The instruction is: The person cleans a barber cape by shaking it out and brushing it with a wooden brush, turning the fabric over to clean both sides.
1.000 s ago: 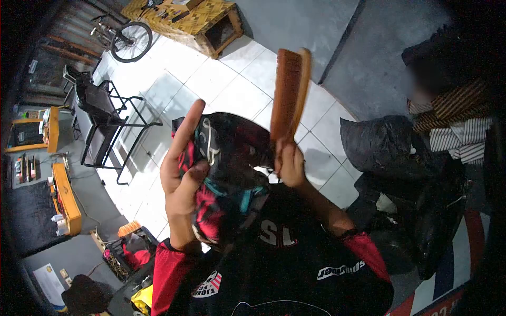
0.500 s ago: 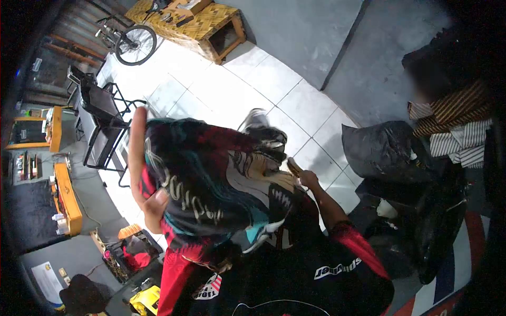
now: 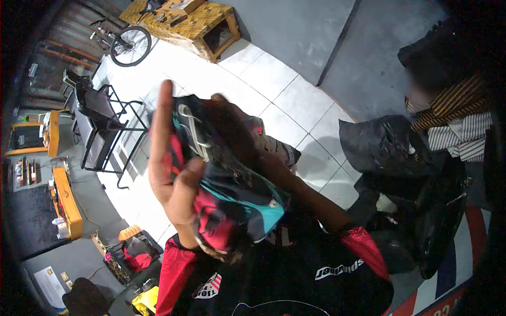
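- The right hand [image 3: 232, 124] is dark and blurred; its separate fingers and anything in its grasp cannot be made out.
- Behind the printed cloth [image 3: 224, 174], the left hand's [image 3: 176, 189] lower fingers are hidden; its index finger and thumb show.
- Just beside the left thumb tip, the pale print on the cloth is too skewed to read.
- Well above the fingers, the woven-topped table [image 3: 211, 23] is cut by the top edge, its small items too small to name.
- Far right of the fingers, a patch above the striped cloth [image 3: 458, 139] is blurred.
- Below both hands' fingers, the bottom edge cuts the shirt [image 3: 274, 284].
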A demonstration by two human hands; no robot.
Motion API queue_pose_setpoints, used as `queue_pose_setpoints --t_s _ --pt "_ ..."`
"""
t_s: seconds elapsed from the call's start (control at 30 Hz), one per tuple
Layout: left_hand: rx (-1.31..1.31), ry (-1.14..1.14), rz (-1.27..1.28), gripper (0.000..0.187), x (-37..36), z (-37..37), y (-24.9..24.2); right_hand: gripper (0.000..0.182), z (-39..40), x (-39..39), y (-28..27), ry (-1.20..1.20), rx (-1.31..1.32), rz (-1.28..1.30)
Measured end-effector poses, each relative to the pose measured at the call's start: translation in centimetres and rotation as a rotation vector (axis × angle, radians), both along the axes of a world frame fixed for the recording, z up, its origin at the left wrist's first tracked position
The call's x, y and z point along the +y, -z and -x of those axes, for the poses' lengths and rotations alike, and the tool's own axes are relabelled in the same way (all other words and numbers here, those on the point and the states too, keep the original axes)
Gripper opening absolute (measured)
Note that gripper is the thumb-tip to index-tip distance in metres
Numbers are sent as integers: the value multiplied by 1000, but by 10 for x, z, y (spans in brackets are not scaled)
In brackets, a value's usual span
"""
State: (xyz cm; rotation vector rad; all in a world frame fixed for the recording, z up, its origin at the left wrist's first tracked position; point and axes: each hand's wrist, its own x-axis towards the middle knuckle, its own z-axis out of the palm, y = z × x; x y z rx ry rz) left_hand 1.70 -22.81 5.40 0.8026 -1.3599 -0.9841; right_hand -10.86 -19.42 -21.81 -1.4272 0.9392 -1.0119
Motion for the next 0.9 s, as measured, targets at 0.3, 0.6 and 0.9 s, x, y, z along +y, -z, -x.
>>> queue_pose_setpoints --t_s 0.3,0.6,0.9 --pt "-238 -272 6 86 -3 -44 -10 39 98 76 182 -148 1132 -232" --pt "189 56 -68 84 13 -23 6 39 92 -5 16 285 181 -659" --pt "-109 342 -22 78 17 -13 6 40 39 -6 -23 142 -54 -149"
